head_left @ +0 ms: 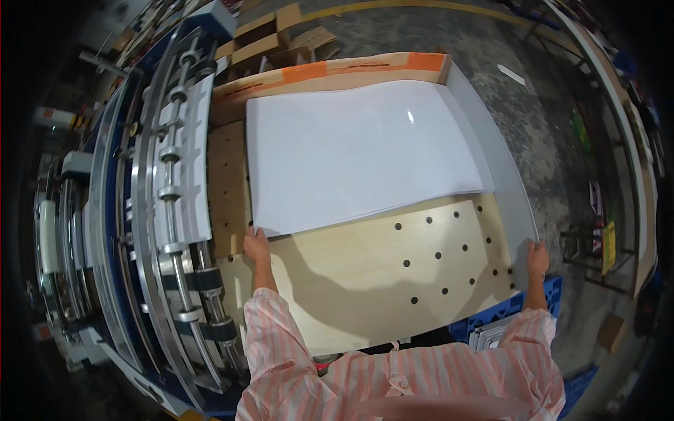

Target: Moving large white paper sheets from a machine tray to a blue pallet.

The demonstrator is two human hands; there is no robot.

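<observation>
The left hand [256, 245], at about 8 o'clock from the centre of the picture, pinches the near left corner of a large white sheet [358, 151]; its fingers are closed on the corner and the arm in a pink striped sleeve runs back to 6 o'clock. The sheet lies flat across a pale wooden table [351, 281] and fills the field from 10 o'clock to 2 o'clock, with a slight wave and a glint near its far edge. At 9 o'clock, just beside the left hand, stands a machine with metal roller rails [172, 196] on a blue frame; it closes off that side. The bare part of the table near the person shows a scatter of dark round holes [449, 259] toward 4 o'clock. A grey side panel [502, 175] runs along the table's right edge from 1 o'clock to 4 o'clock. The right hand [538, 258], at 4 o'clock, grips the near end of that panel, fingers curled over its edge, well apart from the sheet. A brown board with orange tape [337, 70] bounds the far side at 12 o'clock. A blue crate [505, 316] sits below the right hand at 5 o'clock. Open concrete floor [554, 140] lies beyond the panel at 2 o'clock
</observation>
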